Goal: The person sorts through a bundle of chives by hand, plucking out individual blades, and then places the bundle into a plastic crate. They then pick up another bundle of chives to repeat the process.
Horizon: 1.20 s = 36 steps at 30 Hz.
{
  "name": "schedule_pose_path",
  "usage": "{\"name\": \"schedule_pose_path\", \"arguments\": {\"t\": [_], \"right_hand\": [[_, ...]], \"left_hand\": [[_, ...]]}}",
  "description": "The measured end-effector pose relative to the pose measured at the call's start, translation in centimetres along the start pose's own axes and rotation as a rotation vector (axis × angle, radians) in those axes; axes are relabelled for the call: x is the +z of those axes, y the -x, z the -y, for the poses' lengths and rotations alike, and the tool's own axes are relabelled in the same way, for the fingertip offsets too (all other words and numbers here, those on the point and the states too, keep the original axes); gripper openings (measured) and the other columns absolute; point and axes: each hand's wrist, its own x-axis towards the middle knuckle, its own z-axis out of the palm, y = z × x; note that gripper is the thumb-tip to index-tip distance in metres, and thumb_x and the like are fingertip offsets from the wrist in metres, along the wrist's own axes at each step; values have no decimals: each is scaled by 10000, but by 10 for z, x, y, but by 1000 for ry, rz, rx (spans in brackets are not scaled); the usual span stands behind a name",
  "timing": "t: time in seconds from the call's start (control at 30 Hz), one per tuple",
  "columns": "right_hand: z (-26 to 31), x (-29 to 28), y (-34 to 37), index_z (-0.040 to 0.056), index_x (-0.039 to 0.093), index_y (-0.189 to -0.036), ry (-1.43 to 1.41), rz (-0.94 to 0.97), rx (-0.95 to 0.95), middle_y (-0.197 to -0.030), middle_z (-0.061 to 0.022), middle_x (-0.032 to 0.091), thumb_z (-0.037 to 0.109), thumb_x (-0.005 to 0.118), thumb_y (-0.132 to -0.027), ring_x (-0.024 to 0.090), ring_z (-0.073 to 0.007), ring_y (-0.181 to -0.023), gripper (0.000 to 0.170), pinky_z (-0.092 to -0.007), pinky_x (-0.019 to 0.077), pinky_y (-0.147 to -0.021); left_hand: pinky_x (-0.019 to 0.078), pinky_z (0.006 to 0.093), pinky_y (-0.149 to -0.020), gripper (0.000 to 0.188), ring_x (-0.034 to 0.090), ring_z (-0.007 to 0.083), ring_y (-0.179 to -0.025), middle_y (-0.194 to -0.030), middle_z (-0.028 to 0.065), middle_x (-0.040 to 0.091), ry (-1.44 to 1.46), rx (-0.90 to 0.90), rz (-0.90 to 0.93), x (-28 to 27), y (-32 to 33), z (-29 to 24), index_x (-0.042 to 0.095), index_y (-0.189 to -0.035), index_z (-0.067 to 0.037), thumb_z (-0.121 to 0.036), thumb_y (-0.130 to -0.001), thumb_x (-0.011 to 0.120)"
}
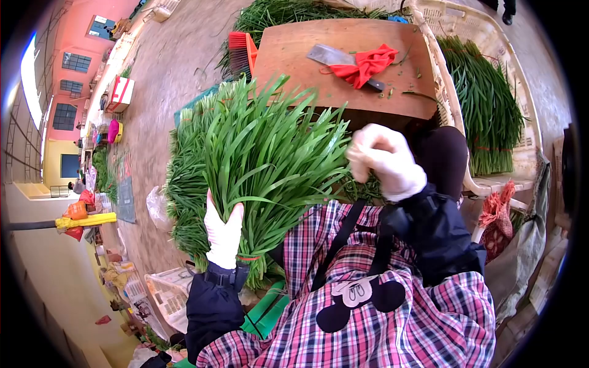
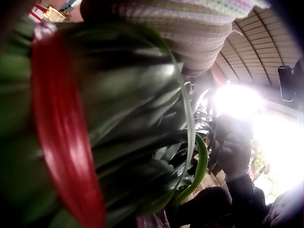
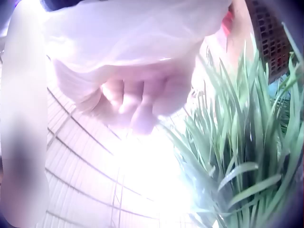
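My gloved left hand (image 1: pixel 224 236) holds a large bunch of garlic chives (image 1: pixel 270 153) upright near its lower end. A red band (image 2: pixel 66 133) circles the bunch, close in the left wrist view; in the head view it shows just above the cut stalk ends. My gloved right hand (image 1: pixel 386 161) is raised at the right side of the leaf tips, its fingers curled. In the right wrist view the curled fingers (image 3: pixel 137 99) hold nothing that shows, and the leaves stand beside them.
More bunched chives (image 1: pixel 187 178) are stacked behind at left. A wooden board (image 1: pixel 288 67) bears a cleaver (image 1: pixel 328 55) and a red cloth (image 1: pixel 371 64). An orange brush (image 1: pixel 250 52) stands beside it. At right, a white plastic crate (image 1: pixel 534 116) holds chives.
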Motion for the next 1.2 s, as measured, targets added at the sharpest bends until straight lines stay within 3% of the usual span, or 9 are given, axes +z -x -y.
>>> {"name": "schedule_pose_path", "arguments": {"t": [0.1,0.17,0.2,0.23,0.37,0.5,0.53,0.7,1.2], "right_hand": [[18,-51,21,-17,635,-865,89,245,162,-714,-76,607,76,638,-856,599,-159,-648,94,-281,496,-626],[28,-43,16,1,655,-950,744,290,-202,-848,-84,638,-24,578,-815,629,-159,-789,158,-283,508,-694],[40,-25,19,42,662,-1041,955,194,-183,-948,-91,647,-83,538,-751,637,-184,-886,340,-281,511,-743],[29,-23,12,77,659,-1106,1094,207,-504,-938,-102,652,-79,549,-719,643,-239,-847,432,-300,515,-738],[14,31,5,95,665,-1054,1210,383,-818,-953,-88,654,51,634,-720,644,-253,-857,338,-350,525,-754],[-44,78,-11,63,652,-1073,1403,538,-966,-1033,-106,646,204,577,-790,578,-273,-1090,325,-453,430,-976],[-57,80,-14,106,628,-1145,1511,589,-929,-1193,-97,602,257,574,-803,521,-267,-1201,378,-522,361,-1061],[-86,66,-4,86,623,-1174,1624,543,-780,-1172,-137,610,252,526,-842,549,-304,-1153,384,-598,292,-1075],[-94,46,24,114,466,-1358,1467,543,-475,-1210,-98,578,377,679,-789,573,-271,-1077,663,-505,401,-979]], "left_hand": [[489,252,-824,662,564,129,-928,-1172,76,585,21,5,-9,-1,0,4,317,-1444,10,14,-859,626],[481,260,-853,663,563,135,-957,-1188,82,583,40,-17,-4,-2,1,5,321,-1443,10,10,-856,629],[477,264,-868,663,563,138,-971,-1196,85,582,47,-26,1,-2,0,4,322,-1443,10,8,-855,630],[469,270,-887,667,563,142,-988,-1204,89,581,30,-2,4,-1,0,4,323,-1442,11,0,-853,637],[431,293,-958,691,565,154,-1040,-1213,91,595,-52,100,27,3,1,-3,342,-1426,19,-102,-848,701],[432,295,-953,628,567,138,-1037,-1166,68,616,3,146,56,4,-4,6,412,-1369,1,-183,-854,720],[429,298,-957,617,565,142,-1040,-1174,67,611,11,136,32,3,-3,11,416,-1368,0,-170,-856,715],[419,311,-976,610,554,165,-1066,-1230,74,584,43,98,-58,-3,0,8,416,-1377,0,-120,-852,702],[425,330,-980,614,557,196,-1075,-1260,97,563,153,9,-86,-3,0,7,417,-1379,0,-108,-839,690]]}}
